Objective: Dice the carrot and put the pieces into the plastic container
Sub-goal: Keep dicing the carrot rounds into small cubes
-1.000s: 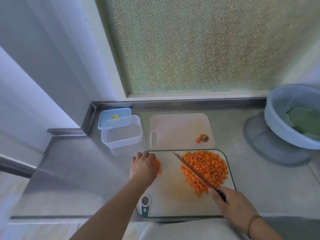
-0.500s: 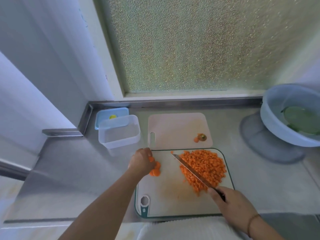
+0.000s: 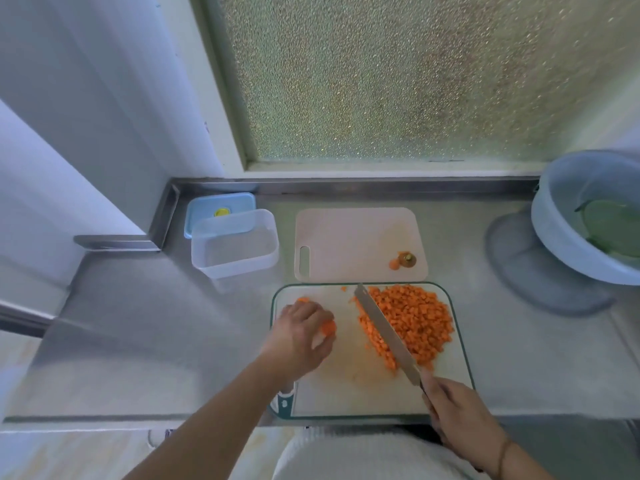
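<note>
On 2 boards: 1 knife, 1 dice pile.

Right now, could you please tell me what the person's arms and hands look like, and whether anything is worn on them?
Both forearms are bare, with no sleeves or gloves. The right hand has a thin brownish band around its wrist; the left hand shows nothing worn.

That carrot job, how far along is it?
Mostly cut: a big pile of diced carrot sits on the cutting board. The left hand holds a last carrot piece; the right hand grips the knife. The plastic container looks empty, so the transfer is left.
</note>
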Demonstrator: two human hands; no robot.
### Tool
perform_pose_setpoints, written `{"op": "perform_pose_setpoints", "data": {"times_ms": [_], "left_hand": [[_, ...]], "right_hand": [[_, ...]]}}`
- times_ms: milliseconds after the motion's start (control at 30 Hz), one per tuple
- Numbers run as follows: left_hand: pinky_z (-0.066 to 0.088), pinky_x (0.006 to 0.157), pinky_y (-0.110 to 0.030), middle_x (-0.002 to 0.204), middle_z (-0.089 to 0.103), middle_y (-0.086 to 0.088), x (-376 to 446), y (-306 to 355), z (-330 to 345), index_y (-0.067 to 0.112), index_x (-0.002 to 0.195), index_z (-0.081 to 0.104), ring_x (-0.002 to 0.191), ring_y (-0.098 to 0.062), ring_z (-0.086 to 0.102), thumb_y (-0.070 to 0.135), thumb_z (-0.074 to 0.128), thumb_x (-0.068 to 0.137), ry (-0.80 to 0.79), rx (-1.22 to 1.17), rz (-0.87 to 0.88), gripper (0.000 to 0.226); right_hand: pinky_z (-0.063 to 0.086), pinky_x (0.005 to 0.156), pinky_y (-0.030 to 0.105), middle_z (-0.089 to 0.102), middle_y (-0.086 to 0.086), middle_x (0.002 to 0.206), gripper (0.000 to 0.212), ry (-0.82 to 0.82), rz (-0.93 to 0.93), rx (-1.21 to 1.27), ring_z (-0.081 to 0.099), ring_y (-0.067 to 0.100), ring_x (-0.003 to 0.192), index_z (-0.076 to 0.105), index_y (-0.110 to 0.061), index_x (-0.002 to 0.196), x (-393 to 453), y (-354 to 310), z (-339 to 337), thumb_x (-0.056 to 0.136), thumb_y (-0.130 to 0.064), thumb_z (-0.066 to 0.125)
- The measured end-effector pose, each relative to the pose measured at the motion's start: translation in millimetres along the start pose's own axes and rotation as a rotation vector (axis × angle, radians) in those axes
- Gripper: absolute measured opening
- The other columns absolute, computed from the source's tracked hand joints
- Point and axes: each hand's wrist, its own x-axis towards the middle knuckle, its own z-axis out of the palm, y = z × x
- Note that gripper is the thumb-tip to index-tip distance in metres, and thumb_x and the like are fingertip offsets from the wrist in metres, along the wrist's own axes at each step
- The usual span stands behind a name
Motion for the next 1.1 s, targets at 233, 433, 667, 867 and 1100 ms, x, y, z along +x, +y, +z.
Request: {"op": "perform_pose_setpoints", "data": {"times_ms": [233,433,667,867,1100], "left_hand": [[0.04,0.076,-0.036,0.093,0.068,0.002,-51.1,14.9,35.9,0.023,0.102,0.058,0.089,-0.022,0.054,0.037,0.065,0.081,0.055,0.076,0.054,0.026],[0.042,0.078,-0.036,0.093,0.069,0.001,-50.2,17.7,41.9,0.018,0.097,0.071,0.089,-0.022,0.056,0.039,0.066,0.088,0.026,0.061,0.052,0.023],[0.049,0.088,-0.034,0.105,0.066,-0.006,-42.5,33.5,57.3,0.01,0.103,0.073,0.093,-0.024,0.058,0.033,0.071,0.091,0.047,-0.106,0.01,0.026],[0.055,0.083,-0.041,0.104,0.071,-0.007,-47.7,29.5,62.6,0.004,0.096,0.077,0.09,-0.028,0.067,0.012,0.072,0.093,0.034,-0.162,0.129,0.01],[0.056,0.084,-0.043,0.107,0.073,-0.009,-49.0,28.7,62.9,0.002,0.096,0.077,0.094,-0.031,0.069,0.005,0.079,0.086,0.005,-0.201,0.115,0.011]], "right_hand": [[0.029,0.038,0.019,0.039,0.001,0.044,0.053,-0.235,0.171,0.162,0.035,0.012,0.033,0.04,-0.015,0.061,-4.5,6.4,31.7,0.09,-0.059,0.036],[0.02,0.037,0.016,0.029,0.003,0.045,0.047,-0.151,0.241,0.312,0.023,0.012,0.032,0.038,-0.01,0.064,-4.0,19.3,32.0,0.1,-0.04,0.039],[0.035,0.052,0.018,0.053,-0.016,0.05,0.051,-0.077,0.016,0.052,0.052,0.0,0.052,0.048,-0.022,0.058,-4.4,20.5,34.9,0.088,-0.059,0.032],[0.049,0.084,0.026,0.071,-0.005,0.089,0.086,-0.081,-0.067,-0.107,0.063,0.006,0.09,0.065,-0.025,0.095,-13.5,31.8,47.9,0.075,-0.087,0.009],[0.045,0.087,0.025,0.07,-0.004,0.095,0.107,-0.097,-0.075,-0.173,0.061,0.006,0.095,0.065,-0.018,0.104,-23.6,36.0,47.4,0.067,-0.091,-0.004]]}}
